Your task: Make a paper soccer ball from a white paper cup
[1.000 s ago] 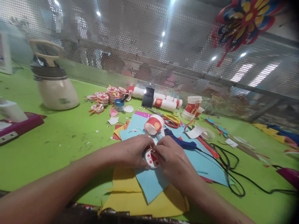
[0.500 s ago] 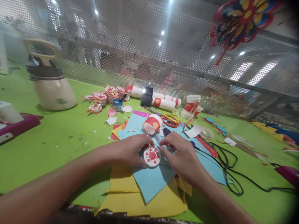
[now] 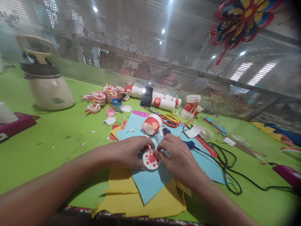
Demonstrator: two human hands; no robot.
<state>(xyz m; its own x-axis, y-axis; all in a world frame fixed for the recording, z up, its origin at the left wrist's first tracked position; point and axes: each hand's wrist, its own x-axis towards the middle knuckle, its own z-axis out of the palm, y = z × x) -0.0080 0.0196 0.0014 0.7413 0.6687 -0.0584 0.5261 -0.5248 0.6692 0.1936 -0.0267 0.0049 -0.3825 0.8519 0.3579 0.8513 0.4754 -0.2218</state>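
A white paper disc (image 3: 151, 159) with a red pattern, a hexagon ringed by small red diamonds, is held over blue paper. My left hand (image 3: 131, 152) grips its left side, the thumb below and the fingers curled over the top. The fingertips of my right hand (image 3: 175, 153) are pinched together on the disc's upper right edge; what lies between them, if anything, is too small to make out. Just beyond my hands, a cut red-and-white paper cup (image 3: 152, 124) lies on its side. The blue cardstock (image 3: 147, 188) rests over yellow sheets (image 3: 127, 201).
Similar decorated discs (image 3: 100, 96) are piled at the back left near a blue jar (image 3: 117, 104). Behind the cup lie scissors (image 3: 171, 118), a phone (image 3: 146, 96) and stacked paper cups (image 3: 162, 103). A black cable (image 3: 227, 171) loops on the right. A sprayer bottle (image 3: 50, 91) stands left.
My right fingertips have moved left onto the disc's upper right edge, covering part of it. My left hand keeps its grip on the disc. The whole view has shifted slightly.
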